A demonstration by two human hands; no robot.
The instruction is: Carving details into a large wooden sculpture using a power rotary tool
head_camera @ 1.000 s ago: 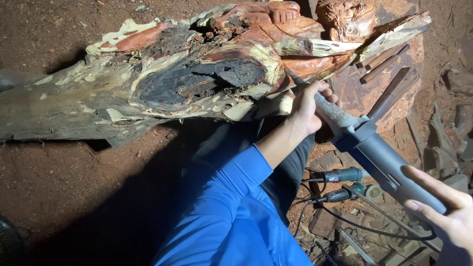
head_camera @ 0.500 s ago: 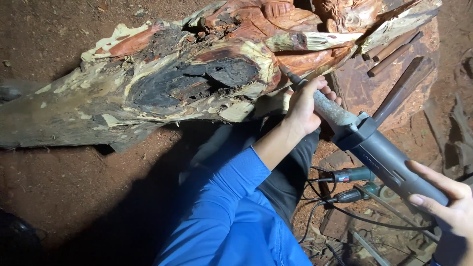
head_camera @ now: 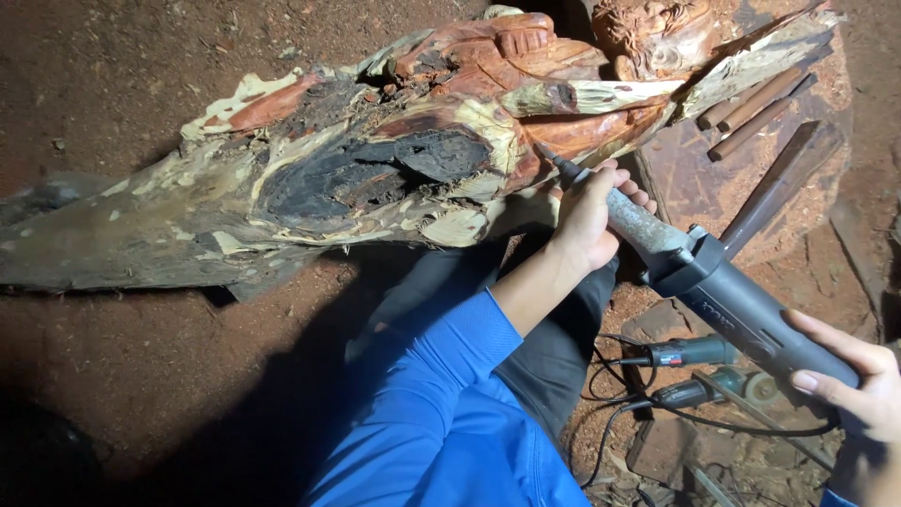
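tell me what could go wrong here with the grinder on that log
1. The left hand grips the power carver close to its bit at the carved log; a kick could drive the bit into the fingers.
2. Loose cords lie by the person's leg and may snag.
3. The right hand holds only the tail end, so control may be weak.

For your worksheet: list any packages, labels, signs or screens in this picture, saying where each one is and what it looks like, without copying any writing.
Printed marking: pale lettering on the dark grey body of the power carving tool, between the left hand and right hand; too small to make out.
No packages, signs or screens in view.
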